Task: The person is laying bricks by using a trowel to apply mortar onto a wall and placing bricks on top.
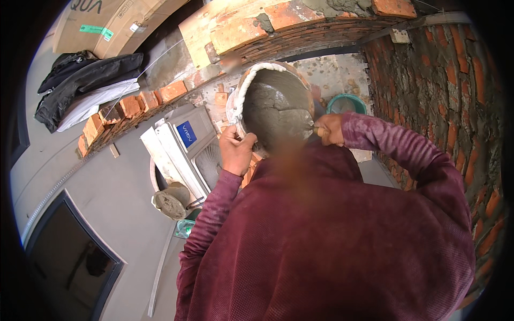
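Note:
A round bucket with a pale, mortar-crusted rim is tilted in front of my chest. Wet grey mortar fills much of it. My left hand grips the near left part of the rim, thumb over the edge. At the right side of the bucket, my right hand is closed round the short handle of a trowel. The trowel's blade is hard to make out against the mortar. A blurred patch covers the bucket's near edge.
Beyond the bucket runs a brick ledge with dabs of mortar. A rough brick wall rises on the right, near a green bucket. To the left are a white boxed unit, a mortar-caked pail, loose bricks and dark clothes.

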`<action>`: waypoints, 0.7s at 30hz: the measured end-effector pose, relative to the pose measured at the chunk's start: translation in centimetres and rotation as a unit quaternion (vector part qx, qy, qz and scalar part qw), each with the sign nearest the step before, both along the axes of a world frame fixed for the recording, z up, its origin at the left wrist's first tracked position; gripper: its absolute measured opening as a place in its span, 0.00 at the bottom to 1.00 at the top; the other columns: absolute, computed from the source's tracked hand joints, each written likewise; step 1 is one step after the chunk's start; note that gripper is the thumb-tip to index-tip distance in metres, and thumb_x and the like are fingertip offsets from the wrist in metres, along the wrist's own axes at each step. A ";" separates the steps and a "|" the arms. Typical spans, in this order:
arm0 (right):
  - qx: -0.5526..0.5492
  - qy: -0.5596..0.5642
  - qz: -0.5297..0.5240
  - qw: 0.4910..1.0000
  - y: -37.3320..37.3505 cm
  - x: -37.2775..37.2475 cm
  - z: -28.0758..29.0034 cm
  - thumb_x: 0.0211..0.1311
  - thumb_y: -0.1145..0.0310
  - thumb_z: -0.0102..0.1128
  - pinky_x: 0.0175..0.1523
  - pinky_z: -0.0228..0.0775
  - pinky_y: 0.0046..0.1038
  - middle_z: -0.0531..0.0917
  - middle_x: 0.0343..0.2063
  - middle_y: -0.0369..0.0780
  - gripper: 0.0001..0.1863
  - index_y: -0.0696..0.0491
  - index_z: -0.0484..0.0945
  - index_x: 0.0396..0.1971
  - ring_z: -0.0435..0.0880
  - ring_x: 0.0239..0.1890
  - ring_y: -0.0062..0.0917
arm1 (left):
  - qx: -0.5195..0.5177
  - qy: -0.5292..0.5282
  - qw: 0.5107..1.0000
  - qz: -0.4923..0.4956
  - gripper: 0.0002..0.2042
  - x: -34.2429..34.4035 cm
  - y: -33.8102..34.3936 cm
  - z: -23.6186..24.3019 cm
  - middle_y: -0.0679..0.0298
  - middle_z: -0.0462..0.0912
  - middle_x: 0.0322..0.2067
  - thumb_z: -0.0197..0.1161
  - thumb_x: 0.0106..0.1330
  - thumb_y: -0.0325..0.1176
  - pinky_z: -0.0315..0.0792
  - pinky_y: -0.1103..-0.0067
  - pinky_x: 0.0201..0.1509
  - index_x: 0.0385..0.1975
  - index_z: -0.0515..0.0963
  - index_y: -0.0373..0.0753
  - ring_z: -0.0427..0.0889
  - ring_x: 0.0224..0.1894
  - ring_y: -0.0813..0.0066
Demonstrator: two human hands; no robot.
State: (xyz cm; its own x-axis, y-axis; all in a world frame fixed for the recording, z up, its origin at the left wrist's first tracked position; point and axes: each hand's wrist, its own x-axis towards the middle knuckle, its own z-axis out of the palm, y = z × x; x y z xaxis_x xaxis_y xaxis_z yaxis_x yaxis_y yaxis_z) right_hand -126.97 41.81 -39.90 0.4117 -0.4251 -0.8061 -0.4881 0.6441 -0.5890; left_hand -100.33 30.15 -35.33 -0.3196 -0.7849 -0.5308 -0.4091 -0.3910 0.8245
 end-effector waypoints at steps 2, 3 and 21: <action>0.019 -0.019 -0.016 1.000 -0.6 0.3 0.6 0.51 0.71 0.55 0.26 0.70 0.32 0.77 0.13 0.37 0.04 0.51 0.70 0.23 0.80 0.18 0.27 | 0.003 0.010 1.000 0.009 0.04 1.1 -0.1 -0.4 0.71 0.75 0.19 0.60 0.53 0.18 0.64 0.86 0.21 0.24 0.74 0.35 0.69 0.18 0.87; 0.033 -0.036 -0.019 0.999 -1.2 0.8 1.1 0.50 0.70 0.56 0.26 0.71 0.32 0.77 0.13 0.38 0.03 0.52 0.71 0.23 0.80 0.18 0.27 | 0.007 0.016 1.000 0.025 0.04 1.5 0.2 -0.1 0.70 0.76 0.19 0.60 0.53 0.18 0.64 0.86 0.21 0.25 0.74 0.35 0.69 0.18 0.87; -0.016 -0.111 -0.096 0.989 -2.5 1.0 1.7 0.55 0.70 0.60 0.18 0.66 0.27 0.74 0.15 0.36 0.09 0.55 0.73 0.34 0.75 0.13 0.21 | 0.073 0.064 0.982 0.161 0.07 0.8 0.8 -2.7 0.68 0.79 0.24 0.57 0.54 0.17 0.71 0.85 0.25 0.30 0.74 0.38 0.77 0.24 0.82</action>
State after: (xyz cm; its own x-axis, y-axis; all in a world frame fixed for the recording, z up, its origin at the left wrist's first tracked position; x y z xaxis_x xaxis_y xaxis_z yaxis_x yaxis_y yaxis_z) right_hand -125.94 39.29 -38.21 0.4857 -0.5365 -0.6901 -0.2148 0.6920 -0.6892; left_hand -99.49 30.91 -38.07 -0.1391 -0.7752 -0.6162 -0.1409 -0.6004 0.7872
